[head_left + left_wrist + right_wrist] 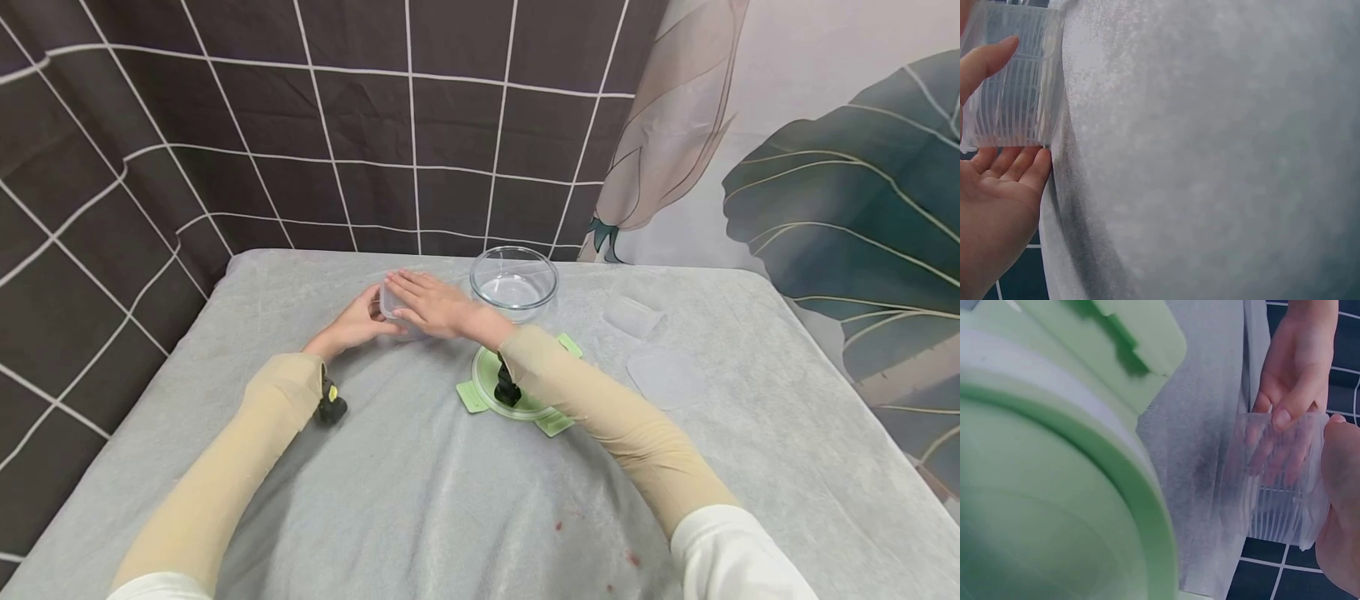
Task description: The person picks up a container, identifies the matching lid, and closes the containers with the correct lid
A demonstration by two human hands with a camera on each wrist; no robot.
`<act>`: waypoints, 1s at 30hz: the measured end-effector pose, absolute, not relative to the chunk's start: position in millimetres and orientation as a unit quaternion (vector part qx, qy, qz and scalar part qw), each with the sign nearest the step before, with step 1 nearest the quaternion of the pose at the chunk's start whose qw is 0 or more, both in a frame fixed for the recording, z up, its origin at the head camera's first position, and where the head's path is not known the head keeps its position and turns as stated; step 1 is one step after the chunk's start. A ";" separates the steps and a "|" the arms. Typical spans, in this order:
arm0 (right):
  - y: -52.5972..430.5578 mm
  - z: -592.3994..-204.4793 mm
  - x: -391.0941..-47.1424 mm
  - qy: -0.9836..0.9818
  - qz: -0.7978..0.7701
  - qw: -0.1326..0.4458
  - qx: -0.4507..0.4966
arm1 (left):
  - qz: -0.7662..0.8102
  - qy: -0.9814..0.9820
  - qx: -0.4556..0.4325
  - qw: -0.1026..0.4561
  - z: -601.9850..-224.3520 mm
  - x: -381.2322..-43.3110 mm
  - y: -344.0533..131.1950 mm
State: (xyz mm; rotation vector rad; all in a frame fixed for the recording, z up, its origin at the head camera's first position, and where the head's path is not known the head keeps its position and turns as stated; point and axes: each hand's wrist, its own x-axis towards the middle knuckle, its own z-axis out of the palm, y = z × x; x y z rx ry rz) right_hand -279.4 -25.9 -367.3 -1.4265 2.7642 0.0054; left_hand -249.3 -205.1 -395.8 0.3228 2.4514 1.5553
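Note:
A small clear plastic box (391, 305) with ribbed sides stands toward the back of the table, left of the glass bowl. My left hand (351, 325) holds it from the left, with the thumb on the near side and the fingers round the other, as the right wrist view shows. My right hand (433, 305) lies flat across its top, fingers straight and pressed on the lid. In the left wrist view the ribbed wall of the box (1022, 100) shows beside the thumb. Most of the lid is hidden under my right hand.
A round glass bowl (514, 302) stands just right of my right hand. Under my right forearm lies a green-rimmed round lid (487, 385) with side flaps. Farther right are another clear plastic box (632, 317) and a thin clear lid (663, 379). A grey cloth (390, 500) covers the table.

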 end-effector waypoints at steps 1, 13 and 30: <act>-26.1 -368.3 -279.1 0.889 0.003 0.012 -0.457 | 0.529 0.834 0.109 0.110 -395.4 -248.9 -205.1; -26.9 -372.6 -274.5 0.891 0.011 -0.024 -0.452 | 0.540 0.827 0.112 0.106 -400.8 -248.8 -207.0; -26.8 -370.7 -271.6 0.897 0.022 -0.023 -0.441 | 0.545 0.825 0.115 0.101 -399.4 -247.4 -204.6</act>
